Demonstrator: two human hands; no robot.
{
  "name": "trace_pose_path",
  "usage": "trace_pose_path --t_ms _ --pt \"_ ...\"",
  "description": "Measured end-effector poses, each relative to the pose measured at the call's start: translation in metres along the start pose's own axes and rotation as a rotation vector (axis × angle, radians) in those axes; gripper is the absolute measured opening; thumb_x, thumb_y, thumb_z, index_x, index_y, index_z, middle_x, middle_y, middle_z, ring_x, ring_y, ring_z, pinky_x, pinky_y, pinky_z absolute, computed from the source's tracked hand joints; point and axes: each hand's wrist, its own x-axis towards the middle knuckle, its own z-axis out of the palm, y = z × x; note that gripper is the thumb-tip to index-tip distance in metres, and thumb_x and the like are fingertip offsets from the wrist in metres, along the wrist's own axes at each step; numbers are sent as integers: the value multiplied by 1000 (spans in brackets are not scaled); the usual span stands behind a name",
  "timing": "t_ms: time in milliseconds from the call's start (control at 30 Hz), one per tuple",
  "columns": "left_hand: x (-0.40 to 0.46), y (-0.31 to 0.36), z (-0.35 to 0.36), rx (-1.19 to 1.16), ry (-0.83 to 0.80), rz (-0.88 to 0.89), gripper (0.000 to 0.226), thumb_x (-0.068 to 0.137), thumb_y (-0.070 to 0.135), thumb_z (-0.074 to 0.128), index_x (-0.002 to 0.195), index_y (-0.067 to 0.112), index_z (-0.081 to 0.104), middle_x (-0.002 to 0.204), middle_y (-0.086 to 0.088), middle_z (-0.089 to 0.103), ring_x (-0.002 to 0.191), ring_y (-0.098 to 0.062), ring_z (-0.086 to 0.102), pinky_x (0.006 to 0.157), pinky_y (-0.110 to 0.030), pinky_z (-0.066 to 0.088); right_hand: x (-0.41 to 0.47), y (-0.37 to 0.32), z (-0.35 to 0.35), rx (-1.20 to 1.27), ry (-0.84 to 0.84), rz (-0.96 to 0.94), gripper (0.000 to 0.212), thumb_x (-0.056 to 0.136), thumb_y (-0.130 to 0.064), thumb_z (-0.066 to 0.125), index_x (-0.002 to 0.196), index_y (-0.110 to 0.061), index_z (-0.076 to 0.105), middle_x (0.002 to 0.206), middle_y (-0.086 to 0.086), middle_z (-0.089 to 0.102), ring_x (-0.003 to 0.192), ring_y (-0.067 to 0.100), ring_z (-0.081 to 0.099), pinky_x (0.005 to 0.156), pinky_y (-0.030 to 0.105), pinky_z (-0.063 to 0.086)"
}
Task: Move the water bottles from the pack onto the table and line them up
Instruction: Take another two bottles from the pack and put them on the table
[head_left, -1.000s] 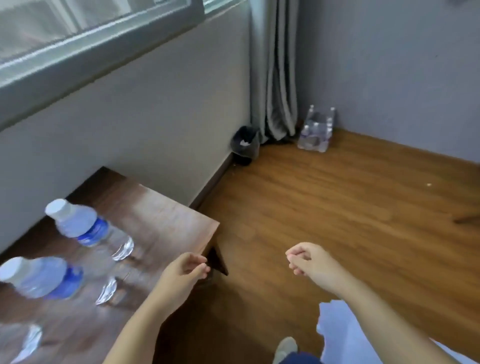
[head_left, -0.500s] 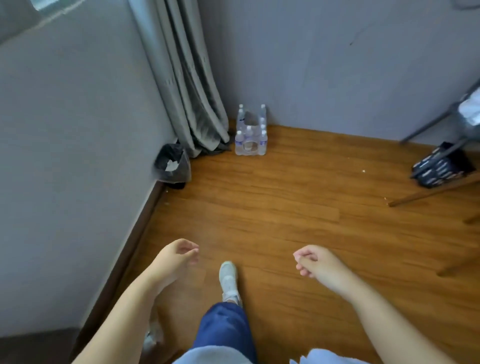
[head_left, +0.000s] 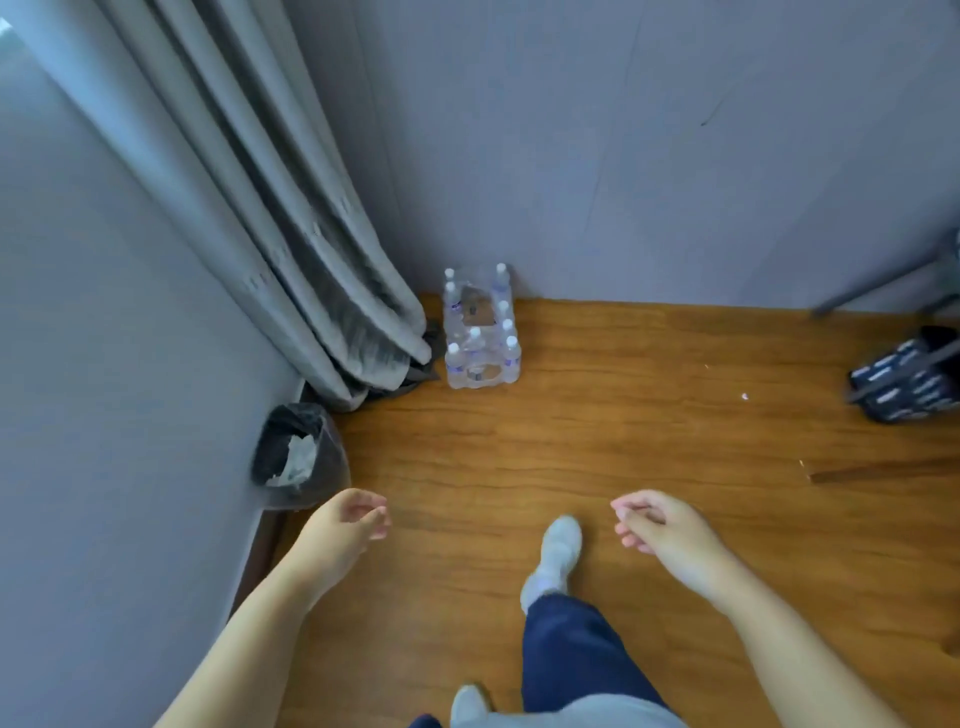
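Observation:
A shrink-wrapped pack of water bottles (head_left: 480, 332) stands on the wooden floor in the room's corner, against the far wall and beside the curtain. Its wrap is torn at the top and several white-capped bottles stand inside. My left hand (head_left: 345, 525) and my right hand (head_left: 660, 525) hang in front of me, well short of the pack. Both are empty with fingers loosely curled. The table is out of view.
A grey curtain (head_left: 291, 249) hangs at the left of the corner. A small bin with a black liner (head_left: 298, 457) sits by the left wall. A dark patterned bag (head_left: 906, 382) and a metal leg are at the right. My leg and foot (head_left: 558, 551) step forward.
The view has swung away from the table with its bottles and turned toward the corner. The pack now looks nearer and centred. Both hands stayed empty.

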Motion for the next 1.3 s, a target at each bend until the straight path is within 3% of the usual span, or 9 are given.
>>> trace_pose_path --t_ms 267,500,700,833,900,967,1100,1200,1300 --pt "167 107 -18 -223 167 -82 13 96 19 54 105 17 62 99 -2 71 94 -17 68 92 -39 50 214 -110 -61 -89 -83 -38 13 94 -19 55 92 -27 65 90 -1 71 82 15 69 87 35 53" --pt "289 190 -30 -318 176 -114 7 93 15 58 98 19 61 96 -4 71 93 -20 67 90 -38 47 357 -212 -89 -135 -103 -85 11 94 -9 54 94 -15 63 83 1 66 69 12 62 63 12 47" --pt "402 214 -41 -202 115 -109 10 89 26 64 99 25 62 98 -4 71 95 -22 67 93 -43 51 465 -254 -68 -138 -126 -81 21 95 -12 55 84 -29 60 84 1 67 69 13 64 73 26 47" --pt "482 214 -41 -138 63 -101 14 88 25 65 101 25 62 97 -3 69 92 -18 66 91 -44 53 538 -262 -44 -117 -118 -45 21 96 -11 53 85 -28 61 81 -1 67 70 13 64 71 24 47" --pt "522 213 -34 -111 42 -77 8 89 16 63 93 23 62 89 -2 68 83 -12 65 80 -29 54 576 -260 -28 -106 -111 -31 20 95 -8 53 86 -23 61 80 1 65 69 13 62 66 16 47" --pt "560 210 -23 -73 32 -50 10 90 9 60 85 18 62 84 0 66 76 -6 61 65 -12 44 610 -255 -13 -107 -99 -27 17 94 -5 54 88 -19 62 79 0 65 69 15 62 63 10 47" --pt "638 186 12 -53 34 -32 21 89 9 61 83 28 58 88 2 67 83 -9 61 68 -10 40 682 -237 18 -153 -120 -29 19 92 -7 56 86 -24 64 83 -1 68 82 22 68 82 33 52" --pt "698 158 50 31 -6 6 24 91 7 58 80 28 55 89 -4 67 80 -11 60 64 -8 40 743 -211 47 -213 -129 -67 22 90 -7 56 84 -27 65 84 -3 69 82 21 68 81 34 54" --pt "746 135 81 36 -15 18 11 91 6 57 91 17 58 89 -7 66 84 -18 62 66 -8 41 793 -181 79 -259 -135 -136 23 90 -6 57 82 -28 63 83 -6 68 77 16 65 80 33 52"
